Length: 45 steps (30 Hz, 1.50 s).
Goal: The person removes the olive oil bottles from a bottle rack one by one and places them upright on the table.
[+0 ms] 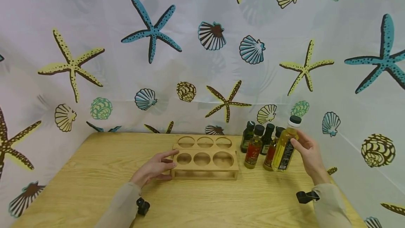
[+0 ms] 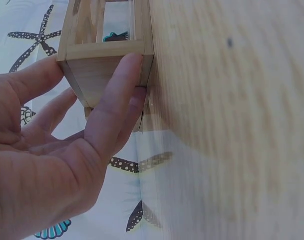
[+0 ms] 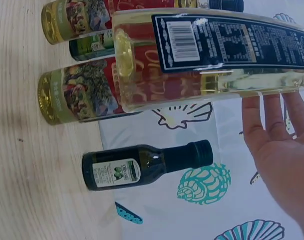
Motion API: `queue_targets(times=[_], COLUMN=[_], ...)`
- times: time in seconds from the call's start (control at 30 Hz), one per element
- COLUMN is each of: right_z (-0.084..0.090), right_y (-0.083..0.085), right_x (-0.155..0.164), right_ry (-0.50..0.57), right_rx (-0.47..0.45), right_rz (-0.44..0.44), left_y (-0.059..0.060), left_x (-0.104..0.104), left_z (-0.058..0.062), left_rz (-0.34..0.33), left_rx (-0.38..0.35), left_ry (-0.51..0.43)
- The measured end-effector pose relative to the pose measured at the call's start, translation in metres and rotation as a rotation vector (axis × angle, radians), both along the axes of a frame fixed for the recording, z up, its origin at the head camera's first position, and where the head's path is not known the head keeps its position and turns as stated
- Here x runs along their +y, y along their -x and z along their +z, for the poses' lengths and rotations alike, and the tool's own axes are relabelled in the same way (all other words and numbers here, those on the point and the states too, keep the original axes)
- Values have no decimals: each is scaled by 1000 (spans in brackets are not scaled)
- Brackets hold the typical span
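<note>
The left hand (image 1: 154,167) lies with straight fingers (image 2: 117,95) pressed against the left end of the wooden rack (image 1: 205,157), thumb along its top edge; nothing is gripped. The rack stands mid-table, nearer the back edge of the table (image 1: 95,185). The right hand (image 1: 308,154) holds the tall yellow oil bottle (image 1: 284,147) with fingers around its upper body, tilted, near the right edge, just beside four smaller dark-capped bottles (image 1: 259,143).

Left hand (image 1: 154,167) on wooden rack (image 1: 205,157), right hand (image 1: 309,154) gripping oil bottle (image 1: 285,145) — tilted
</note>
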State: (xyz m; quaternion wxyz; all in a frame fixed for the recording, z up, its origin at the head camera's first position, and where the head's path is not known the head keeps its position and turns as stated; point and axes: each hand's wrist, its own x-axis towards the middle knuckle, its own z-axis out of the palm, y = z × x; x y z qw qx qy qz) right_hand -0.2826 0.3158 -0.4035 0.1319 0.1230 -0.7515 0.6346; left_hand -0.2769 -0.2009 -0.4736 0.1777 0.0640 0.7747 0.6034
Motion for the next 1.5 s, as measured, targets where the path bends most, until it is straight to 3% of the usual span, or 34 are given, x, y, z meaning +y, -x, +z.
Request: queue_targets(times=[0.33, 0.63, 1.5], right_z=[-6, -13, -42], right_y=[1, 6, 22], right_x=[14, 24, 55], right_ry=[-5, -30, -205], right_rx=[-63, -82, -153], right_rz=[-41, -77, 11], left_y=[1, 0, -2], left_x=[-1, 5, 4], left_z=[0, 3, 5], left_rz=[-4, 75, 51], left_rx=[-11, -26, -13], left_ry=[5, -20, -23])
